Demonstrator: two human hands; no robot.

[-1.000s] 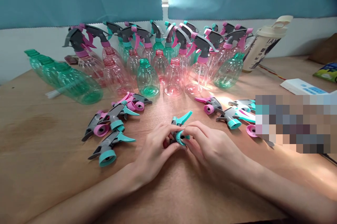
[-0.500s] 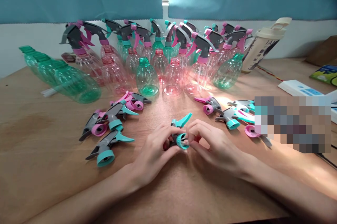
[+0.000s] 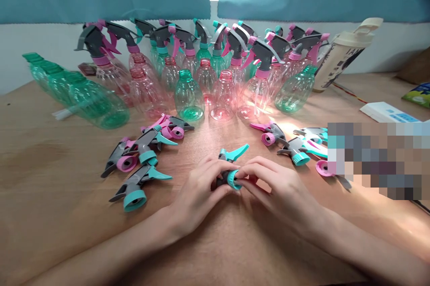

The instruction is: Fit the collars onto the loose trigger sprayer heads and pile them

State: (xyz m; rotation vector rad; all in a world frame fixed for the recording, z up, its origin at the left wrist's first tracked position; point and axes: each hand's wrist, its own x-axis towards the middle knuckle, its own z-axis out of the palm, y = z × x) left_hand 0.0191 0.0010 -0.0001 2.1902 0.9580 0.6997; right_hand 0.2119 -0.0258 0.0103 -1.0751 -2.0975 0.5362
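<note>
My left hand [image 3: 198, 194] is closed around a grey trigger sprayer head [image 3: 221, 179] with a teal lever and a teal screw collar [image 3: 234, 180]. The collar's open end faces right. My right hand [image 3: 280, 192] has its thumb and fingers pinched at that opening, fingertips touching the collar's mouth; whatever lies between them is hidden. To the left lie several loose sprayer heads, the nearest a grey and teal sprayer head [image 3: 135, 196]. More lie to the right, among them a teal-collared sprayer head [image 3: 297, 151].
Behind the hands stand several pink and green bottles, many topped with sprayers, such as an open green bottle [image 3: 189, 98]. Green bottles [image 3: 97, 102] lean at the left. A cream tumbler [image 3: 346, 53] and a white power strip [image 3: 386, 111] are at the right on the wooden table [image 3: 67, 205].
My right fingertips have moved in against the collar's mouth, with the right hand flatter. The sprayer head stays in my left hand. The view has shifted slightly.
</note>
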